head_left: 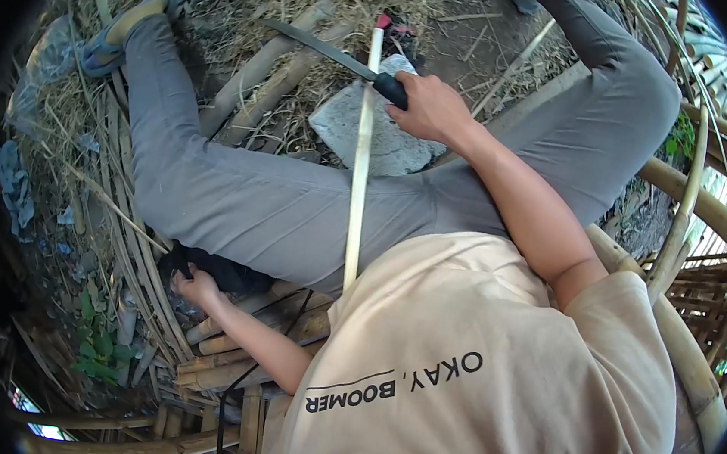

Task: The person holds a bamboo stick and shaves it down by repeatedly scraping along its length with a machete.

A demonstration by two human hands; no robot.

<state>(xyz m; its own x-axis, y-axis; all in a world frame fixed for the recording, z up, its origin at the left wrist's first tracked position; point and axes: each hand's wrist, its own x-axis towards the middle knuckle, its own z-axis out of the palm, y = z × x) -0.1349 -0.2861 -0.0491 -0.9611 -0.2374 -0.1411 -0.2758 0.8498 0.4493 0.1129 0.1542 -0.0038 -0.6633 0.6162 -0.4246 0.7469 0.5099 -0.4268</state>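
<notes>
In my right hand (430, 105) is the dark handle of a long-bladed knife (323, 50); its blade points up and left. The knife crosses over a pale bamboo strip (361, 166), which runs from my lap across a grey stone block (334, 121). Down at the lower left, beside my thigh, my left hand (194, 287) has its fingers curled at the edge of a black fabric item (238, 275), partly hidden under my leg. What kind of item it is I cannot make out.
Bamboo poles (260, 71) lie on straw-covered ground beyond my left leg. Long split strips (134, 233) lie at the left, near a clear plastic bag (43, 82) and a blue cloth scrap (12, 188). Curved bamboo rails (710, 214) stand at my right.
</notes>
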